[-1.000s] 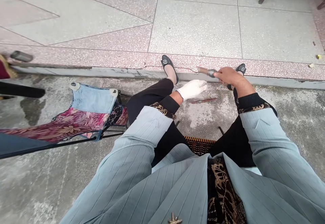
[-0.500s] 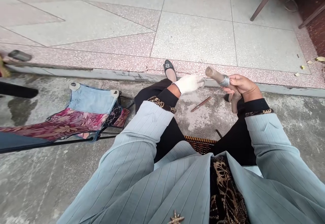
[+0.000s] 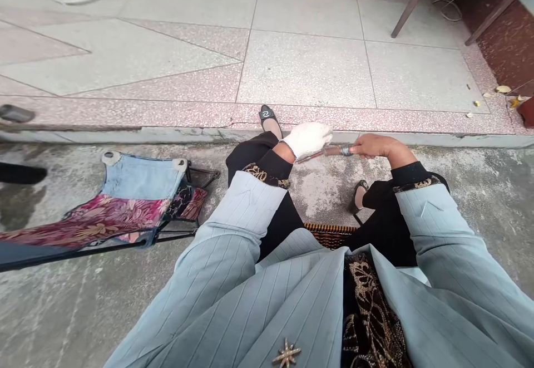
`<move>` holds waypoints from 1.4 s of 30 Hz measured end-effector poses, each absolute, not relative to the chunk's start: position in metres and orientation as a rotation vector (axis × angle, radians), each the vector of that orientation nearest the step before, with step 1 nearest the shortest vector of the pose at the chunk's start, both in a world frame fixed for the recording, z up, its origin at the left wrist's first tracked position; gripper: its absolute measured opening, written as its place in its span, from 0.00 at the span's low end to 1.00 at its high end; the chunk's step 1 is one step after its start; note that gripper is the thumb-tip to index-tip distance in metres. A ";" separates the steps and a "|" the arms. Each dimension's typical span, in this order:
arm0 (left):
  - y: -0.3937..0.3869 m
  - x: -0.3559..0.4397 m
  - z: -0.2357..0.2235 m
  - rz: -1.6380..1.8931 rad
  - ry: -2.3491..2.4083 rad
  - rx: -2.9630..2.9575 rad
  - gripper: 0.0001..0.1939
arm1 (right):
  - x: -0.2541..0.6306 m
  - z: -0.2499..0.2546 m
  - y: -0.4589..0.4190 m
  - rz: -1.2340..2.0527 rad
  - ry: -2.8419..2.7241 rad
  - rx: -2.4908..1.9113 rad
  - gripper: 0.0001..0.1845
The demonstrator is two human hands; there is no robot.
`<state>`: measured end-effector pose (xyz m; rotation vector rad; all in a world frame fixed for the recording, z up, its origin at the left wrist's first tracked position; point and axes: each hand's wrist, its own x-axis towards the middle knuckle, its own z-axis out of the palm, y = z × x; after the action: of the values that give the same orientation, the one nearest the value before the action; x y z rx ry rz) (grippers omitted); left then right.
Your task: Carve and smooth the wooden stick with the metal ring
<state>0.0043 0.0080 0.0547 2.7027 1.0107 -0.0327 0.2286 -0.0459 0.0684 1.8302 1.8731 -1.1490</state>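
Observation:
My right hand (image 3: 373,146) is closed around a brown stick (image 3: 332,151) with silvery wire (image 3: 345,150) wound about it. The stick points left and its far part is hidden by my fingers. My left hand (image 3: 309,136), in a white knitted glove, is beside the stick's left end with its fingers curled. Just below the glove, a thin reddish-brown rod (image 3: 308,158) slants toward the stick. I cannot tell whether my left fingers grip the rod, or whether it touches the stick.
A folding chair with floral cloth (image 3: 125,209) stands to my left on the concrete. Ahead runs a low step (image 3: 200,134) up to a tiled floor (image 3: 304,67). A wicker seat edge (image 3: 329,237) shows between my knees. Dark legs of furniture (image 3: 415,3) stand back right.
My right hand has lowered and turned the wire-wrapped stick, bringing it to my left hand. The rod, earlier apart on the ground, now shows under my left glove. The view has shifted slightly.

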 end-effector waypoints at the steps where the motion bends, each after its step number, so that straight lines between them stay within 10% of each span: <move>1: 0.005 0.004 0.055 -0.007 0.996 2.702 0.21 | 0.229 0.068 -0.045 -1.067 1.892 1.928 0.20; 11: -0.022 0.007 0.027 0.097 0.774 2.490 0.19 | 0.229 0.060 -0.049 -0.838 2.124 2.333 0.15; 20: -0.023 0.006 -0.004 0.146 0.786 2.342 0.21 | 0.213 0.069 -0.077 -2.521 1.829 2.390 0.20; 24: -0.013 -0.002 -0.008 0.104 0.946 2.425 0.23 | 0.230 0.062 -0.086 -2.751 1.879 1.979 0.25; 31: -0.010 0.001 -0.015 -0.042 0.925 2.545 0.19 | 0.246 0.054 -0.097 -2.039 1.919 1.253 0.31; 42: -0.035 0.019 -0.010 0.056 0.788 2.334 0.20 | 0.240 0.025 -0.057 -0.851 1.830 2.295 0.23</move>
<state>0.0191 -0.0352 -0.0097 2.3339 0.7883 0.0563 0.2405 -0.0570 0.0245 2.2948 1.8302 -0.8512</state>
